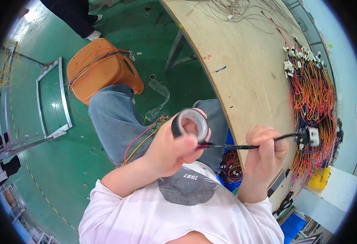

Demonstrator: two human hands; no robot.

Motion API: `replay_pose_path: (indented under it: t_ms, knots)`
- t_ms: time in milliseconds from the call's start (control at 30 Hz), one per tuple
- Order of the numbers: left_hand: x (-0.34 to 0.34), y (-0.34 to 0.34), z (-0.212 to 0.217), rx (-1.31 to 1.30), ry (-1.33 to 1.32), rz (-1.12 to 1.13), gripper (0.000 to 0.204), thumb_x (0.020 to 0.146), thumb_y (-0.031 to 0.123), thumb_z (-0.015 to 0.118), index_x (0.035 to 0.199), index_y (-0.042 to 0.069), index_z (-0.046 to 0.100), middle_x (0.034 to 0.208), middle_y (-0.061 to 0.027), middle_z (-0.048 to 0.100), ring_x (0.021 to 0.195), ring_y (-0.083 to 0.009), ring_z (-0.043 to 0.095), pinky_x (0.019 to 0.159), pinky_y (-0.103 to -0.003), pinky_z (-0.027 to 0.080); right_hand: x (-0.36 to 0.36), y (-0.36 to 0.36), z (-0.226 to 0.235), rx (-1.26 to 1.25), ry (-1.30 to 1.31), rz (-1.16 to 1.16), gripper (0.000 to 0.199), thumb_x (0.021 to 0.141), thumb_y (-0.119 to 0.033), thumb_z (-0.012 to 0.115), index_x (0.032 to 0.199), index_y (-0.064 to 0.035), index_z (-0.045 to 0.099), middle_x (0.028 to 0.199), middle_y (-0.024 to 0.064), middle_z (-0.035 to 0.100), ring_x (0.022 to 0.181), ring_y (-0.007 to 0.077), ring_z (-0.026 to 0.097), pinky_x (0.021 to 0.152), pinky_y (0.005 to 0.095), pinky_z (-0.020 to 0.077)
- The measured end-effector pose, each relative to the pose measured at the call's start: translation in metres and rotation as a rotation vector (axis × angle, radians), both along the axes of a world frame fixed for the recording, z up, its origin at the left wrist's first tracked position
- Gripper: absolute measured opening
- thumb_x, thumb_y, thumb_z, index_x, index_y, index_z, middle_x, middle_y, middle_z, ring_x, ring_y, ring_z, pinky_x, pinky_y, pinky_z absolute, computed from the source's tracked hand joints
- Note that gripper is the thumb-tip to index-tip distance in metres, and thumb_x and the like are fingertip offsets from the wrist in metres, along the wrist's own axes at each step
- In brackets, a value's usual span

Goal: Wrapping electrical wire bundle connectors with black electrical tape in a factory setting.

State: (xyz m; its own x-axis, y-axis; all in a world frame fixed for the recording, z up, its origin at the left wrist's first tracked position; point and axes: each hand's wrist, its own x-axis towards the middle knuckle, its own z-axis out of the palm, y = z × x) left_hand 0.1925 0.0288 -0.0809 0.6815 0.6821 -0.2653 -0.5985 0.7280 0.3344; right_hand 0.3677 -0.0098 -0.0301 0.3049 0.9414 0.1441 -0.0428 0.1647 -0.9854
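Above my lap, my left hand [170,148] is closed around a roll of black tape [176,127] with a pale core. Its thumb also presses against a wire harness [235,147], whose stretch between my hands is wrapped in black. My right hand [266,148] pinches that wrapped stretch farther right, fingers curled over it. Beyond the right fist, the harness ends in a white and black connector [313,137]. Loose red and yellow wires [139,147] trail from behind my left wrist over my thigh. The harness part under my left fingers is hidden.
A wooden table [243,81] runs along my right, bearing a big heap of wire harnesses [312,101] with white connectors. An orange stool [95,71] with wires across it stands ahead left. More wires lie in a blue bin [231,162] below the table edge. A person's legs [74,18] show at far left.
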Motion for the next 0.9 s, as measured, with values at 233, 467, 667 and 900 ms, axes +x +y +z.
replay_pose_path:
  t_ms: [233,467,667,900]
  knots:
    - [0.007,-0.008,-0.016,0.868,0.545,0.030,0.043,0.065,0.007,0.071,0.099,0.004,0.044,0.082,-0.0032,0.041,0.066,-0.0066,0.041,0.053,-0.019,0.034,0.001,0.003,0.007,-0.040,-0.018,0.062,0.013,0.074,-0.009,0.060,0.070,0.0034,0.060,0.068,0.0113,0.056,0.053,0.0109,0.049,0.047,0.0206,0.0377]
    - [0.010,0.000,-0.004,0.067,0.058,-0.380,0.054,0.074,0.009,0.064,0.120,0.005,0.036,0.089,-0.0077,0.052,0.057,-0.0092,0.046,0.050,-0.020,0.039,0.000,0.002,-0.001,-0.011,-0.030,0.097,0.009,0.073,-0.005,0.060,0.070,0.0038,0.060,0.066,0.0099,0.056,0.055,0.0116,0.050,0.048,0.0208,0.0359]
    - [0.007,0.005,-0.003,-0.148,0.122,0.001,0.025,0.083,0.023,0.051,0.100,0.004,0.047,0.076,-0.0014,0.047,0.047,-0.0067,0.033,0.041,-0.019,0.024,0.014,-0.004,-0.005,-0.037,0.071,-0.011,0.015,0.077,-0.009,0.057,0.068,0.0027,0.059,0.068,0.0106,0.057,0.056,0.0115,0.049,0.049,0.0204,0.0368]
    - [0.017,-0.015,-0.030,0.990,0.542,0.226,0.030,0.070,0.010,0.069,0.088,0.003,0.047,0.078,-0.0035,0.038,0.059,-0.0095,0.033,0.049,-0.020,0.027,0.018,-0.002,0.000,-0.049,0.142,0.040,0.013,0.079,-0.007,0.053,0.072,0.0026,0.058,0.071,0.0094,0.057,0.056,0.0091,0.050,0.050,0.0204,0.0390]
